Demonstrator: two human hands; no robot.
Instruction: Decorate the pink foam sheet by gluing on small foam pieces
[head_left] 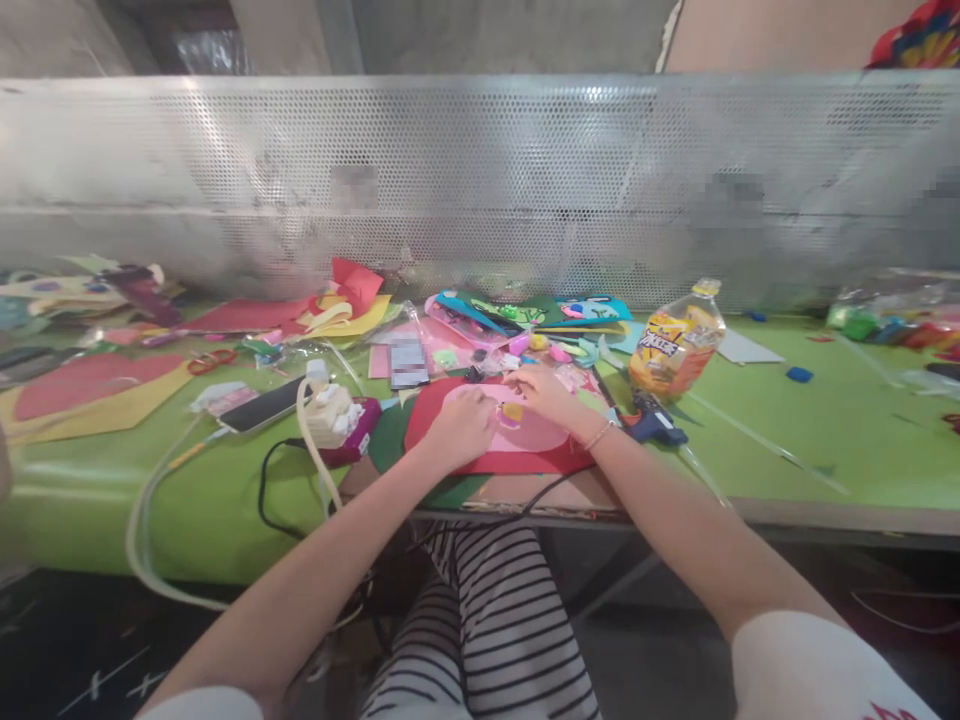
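Observation:
My left hand (463, 425) rests with curled fingers on a pink felt shape (529, 435) that lies on a red felt sheet (450, 400). Its fingertips pinch at a small yellow piece (513, 411) on the pink felt. My right hand (541, 392) lies just right of that piece, fingers bent down and pressing on the pink felt beside it. A thin bracelet circles the right wrist. Both forearms reach in from the bottom of the view over striped trousers.
A green table cover (787, 440) carries felt scraps, a phone (262, 405), red scissors (211, 360), a white and magenta glue gun (337, 418) with cord, a blue glue gun (656, 420) and an orange bottle (675, 345). A perforated metal panel (480, 180) stands behind.

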